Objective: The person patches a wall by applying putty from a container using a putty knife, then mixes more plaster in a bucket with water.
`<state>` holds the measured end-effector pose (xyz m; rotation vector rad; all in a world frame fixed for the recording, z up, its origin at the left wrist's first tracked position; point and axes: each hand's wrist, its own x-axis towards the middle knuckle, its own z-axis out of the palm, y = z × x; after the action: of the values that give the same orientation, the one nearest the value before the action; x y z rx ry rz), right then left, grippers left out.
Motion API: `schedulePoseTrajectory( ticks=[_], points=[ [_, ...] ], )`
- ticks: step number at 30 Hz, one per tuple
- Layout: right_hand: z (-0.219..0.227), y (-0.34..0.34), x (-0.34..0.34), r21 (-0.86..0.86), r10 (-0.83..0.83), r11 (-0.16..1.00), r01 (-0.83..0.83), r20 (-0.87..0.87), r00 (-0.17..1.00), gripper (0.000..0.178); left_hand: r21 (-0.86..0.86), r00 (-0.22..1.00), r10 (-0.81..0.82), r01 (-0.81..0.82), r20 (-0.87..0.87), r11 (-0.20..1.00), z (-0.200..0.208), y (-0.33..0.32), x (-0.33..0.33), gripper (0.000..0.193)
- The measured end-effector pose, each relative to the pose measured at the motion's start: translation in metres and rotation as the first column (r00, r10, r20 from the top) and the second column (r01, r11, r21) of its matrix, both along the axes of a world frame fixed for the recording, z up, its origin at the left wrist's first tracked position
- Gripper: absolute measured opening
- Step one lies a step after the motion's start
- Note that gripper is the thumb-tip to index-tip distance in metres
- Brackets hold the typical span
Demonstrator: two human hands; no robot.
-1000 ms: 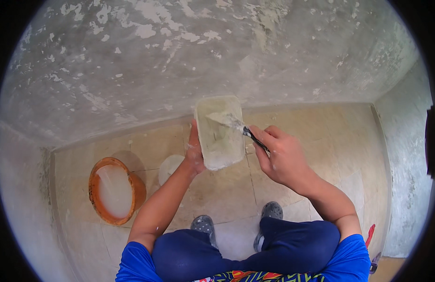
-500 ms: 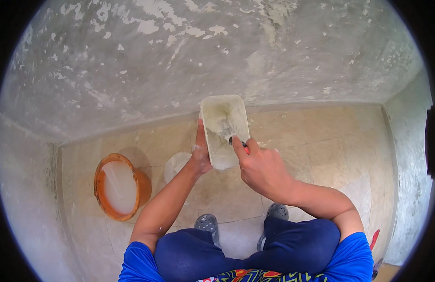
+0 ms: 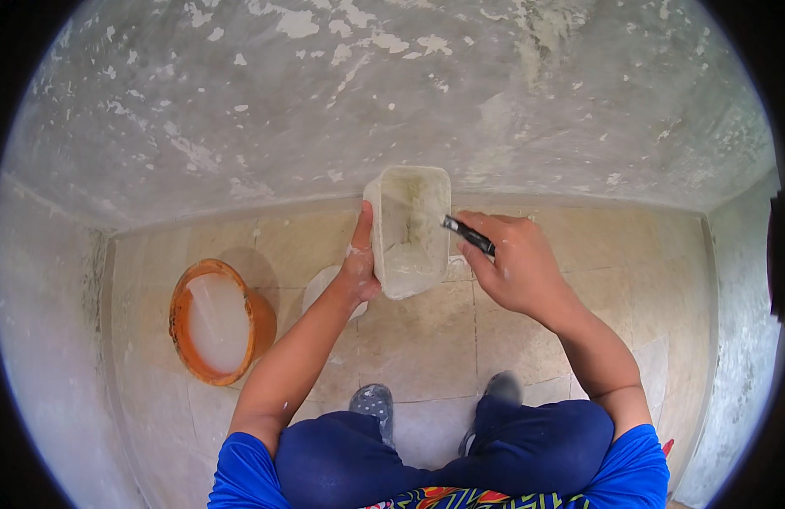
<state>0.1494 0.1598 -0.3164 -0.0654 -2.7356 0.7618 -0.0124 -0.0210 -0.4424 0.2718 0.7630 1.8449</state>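
My left hand (image 3: 361, 263) is closed on the left side of a whitish rectangular plastic tub (image 3: 391, 280), holding it tilted above the floor near the foot of the wall. Pale smears coat the tub's inner walls, and white paste marks my left wrist. Just off the tub's right rim, my right hand (image 3: 513, 263) is wrapped around a black-handled tool (image 3: 471, 234). White residue sits on the tool's front end; its working end is too unclear to name.
An orange bucket (image 3: 258, 327) with cloudy whitish liquid stands on the tiled floor (image 3: 426, 348) at left. A round white disc (image 3: 318, 288) lies partly behind my left forearm. Ahead rises a grey wall (image 3: 282, 110) with white patches; side walls close in left and right.
My right hand has drawn the tool out of the tub, moving right past its rim. The tub has shifted slightly right in view, still in my left hand.
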Motion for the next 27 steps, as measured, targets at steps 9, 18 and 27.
schedulePoseTrajectory(
  ticks=[9, 18, 27],
  points=[
    [-0.071, -0.009, 0.001, -0.031, -0.008, 0.999, 0.007, -0.043, 0.999, 0.032, -0.032, 0.993, 0.117, -0.117, 0.008, 0.993, -0.016, -0.015, -0.015, 0.103],
    [-0.083, -0.023, -0.001, -0.333, 0.012, 0.938, 0.093, 0.3, 0.954, 0.027, -0.035, 0.952, 0.307, -0.307, -0.003, 0.951, -0.026, -0.015, -0.018, 0.094],
    [-0.082, -0.031, -0.01, -0.763, 0.372, -0.011, 0.647, 0.597, 0.711, 0.024, -0.024, 0.954, 0.3, -0.3, 0.001, 0.954, -0.032, -0.019, -0.019, 0.093]
  ],
)
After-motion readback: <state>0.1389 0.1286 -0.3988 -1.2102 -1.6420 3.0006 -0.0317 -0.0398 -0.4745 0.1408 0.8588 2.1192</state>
